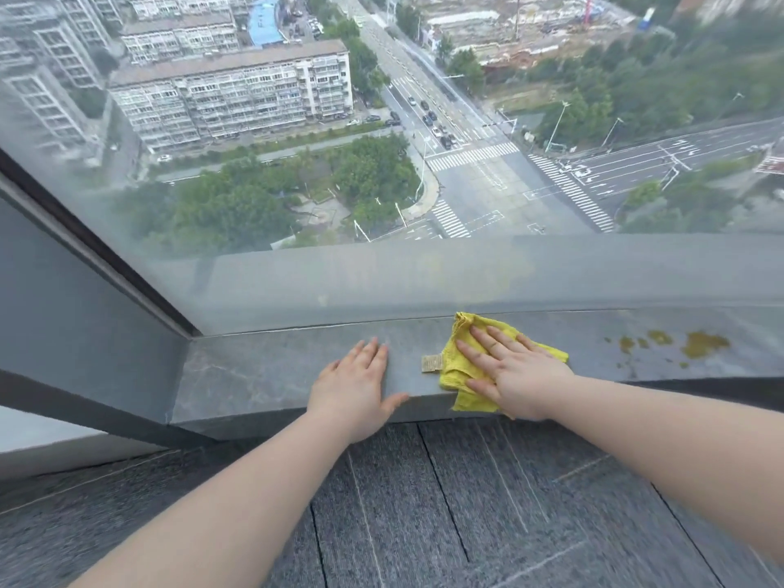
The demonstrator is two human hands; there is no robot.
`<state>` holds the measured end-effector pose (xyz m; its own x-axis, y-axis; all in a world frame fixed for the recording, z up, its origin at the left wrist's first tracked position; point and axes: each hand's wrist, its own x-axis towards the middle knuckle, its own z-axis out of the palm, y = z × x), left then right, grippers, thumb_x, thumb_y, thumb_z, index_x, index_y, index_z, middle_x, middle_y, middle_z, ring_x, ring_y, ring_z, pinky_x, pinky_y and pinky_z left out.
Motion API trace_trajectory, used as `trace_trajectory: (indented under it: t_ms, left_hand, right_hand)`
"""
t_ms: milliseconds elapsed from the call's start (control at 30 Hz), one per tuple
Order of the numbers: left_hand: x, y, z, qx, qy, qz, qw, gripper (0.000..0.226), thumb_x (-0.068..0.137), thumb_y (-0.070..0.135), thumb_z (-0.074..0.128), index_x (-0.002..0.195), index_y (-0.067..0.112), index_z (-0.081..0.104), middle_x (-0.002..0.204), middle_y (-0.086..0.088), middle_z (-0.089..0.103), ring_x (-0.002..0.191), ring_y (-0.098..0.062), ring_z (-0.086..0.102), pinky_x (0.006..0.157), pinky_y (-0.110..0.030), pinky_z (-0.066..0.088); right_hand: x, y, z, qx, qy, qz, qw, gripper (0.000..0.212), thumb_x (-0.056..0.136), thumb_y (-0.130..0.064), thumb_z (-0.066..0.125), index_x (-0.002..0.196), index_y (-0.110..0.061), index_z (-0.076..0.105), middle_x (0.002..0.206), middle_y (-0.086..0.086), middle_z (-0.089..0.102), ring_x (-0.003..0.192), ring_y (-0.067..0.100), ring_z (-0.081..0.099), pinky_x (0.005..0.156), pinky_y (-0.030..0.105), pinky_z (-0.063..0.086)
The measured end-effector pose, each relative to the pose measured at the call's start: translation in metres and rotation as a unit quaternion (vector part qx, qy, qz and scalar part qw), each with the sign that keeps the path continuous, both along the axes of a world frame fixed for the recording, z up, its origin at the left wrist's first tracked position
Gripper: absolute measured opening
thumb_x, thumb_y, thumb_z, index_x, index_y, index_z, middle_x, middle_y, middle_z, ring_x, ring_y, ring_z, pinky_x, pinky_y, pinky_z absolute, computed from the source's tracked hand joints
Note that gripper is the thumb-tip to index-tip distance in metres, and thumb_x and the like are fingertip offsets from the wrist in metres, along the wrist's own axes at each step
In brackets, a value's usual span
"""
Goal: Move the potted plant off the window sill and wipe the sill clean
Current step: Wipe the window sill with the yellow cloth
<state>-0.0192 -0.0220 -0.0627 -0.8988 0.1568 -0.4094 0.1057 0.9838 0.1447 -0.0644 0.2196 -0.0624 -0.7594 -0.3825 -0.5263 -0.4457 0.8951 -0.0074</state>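
A grey stone window sill [263, 367] runs across the view below a large pane of glass. My right hand [509, 367] lies flat with straight fingers on a crumpled yellow cloth [456, 375], pressing it onto the sill; a small beige label sticks out at the cloth's left edge. My left hand [356, 388] rests open and flat on the sill's front edge, just left of the cloth. Yellow-brown stains [700, 343] spot the sill to the right of the cloth. No potted plant is in view.
The window glass [382, 163] rises straight behind the sill, with a dark frame [97, 256] slanting down at the left. Grey carpet tiles [466, 502] cover the floor below the sill.
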Motion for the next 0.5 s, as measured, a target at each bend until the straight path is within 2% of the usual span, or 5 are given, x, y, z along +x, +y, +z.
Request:
trace_trajectory:
  t_ms: [133, 267, 500]
  left_hand:
    - [-0.010, 0.034, -0.004, -0.005, -0.003, -0.060, 0.998, 0.079, 0.093, 0.062, 0.032, 0.154, 0.023, 0.000, 0.162, 0.004, -0.004, 0.149, -0.014, -0.002, 0.121, -0.038, 0.010]
    - [-0.017, 0.038, -0.004, -0.027, 0.010, -0.073, 0.997, 0.074, 0.094, 0.060, 0.035, 0.153, 0.024, 0.009, 0.162, 0.004, 0.003, 0.149, -0.014, 0.005, 0.121, -0.040, 0.011]
    - [-0.022, 0.037, -0.001, -0.032, 0.025, -0.088, 0.995, 0.070, 0.092, 0.058, 0.041, 0.151, 0.025, 0.021, 0.161, 0.004, 0.011, 0.148, -0.013, 0.014, 0.119, -0.038, 0.014]
  right_hand:
    - [0.008, 0.049, -0.001, 0.011, -0.005, -0.078, 0.997, 0.064, 0.096, -0.061, 0.013, 0.150, -0.040, -0.014, 0.160, -0.007, -0.019, 0.148, 0.013, -0.015, 0.122, 0.040, -0.002]
    - [0.008, 0.036, -0.008, -0.018, 0.007, -0.119, 0.993, 0.062, 0.097, -0.059, 0.013, 0.151, -0.040, -0.010, 0.161, -0.004, -0.016, 0.149, 0.017, -0.014, 0.121, 0.043, -0.003]
    - [-0.007, -0.027, -0.015, -0.070, 0.015, -0.049, 0.996, 0.059, 0.098, -0.058, 0.015, 0.150, -0.042, -0.006, 0.162, -0.003, -0.010, 0.149, 0.019, -0.015, 0.120, 0.045, -0.009]
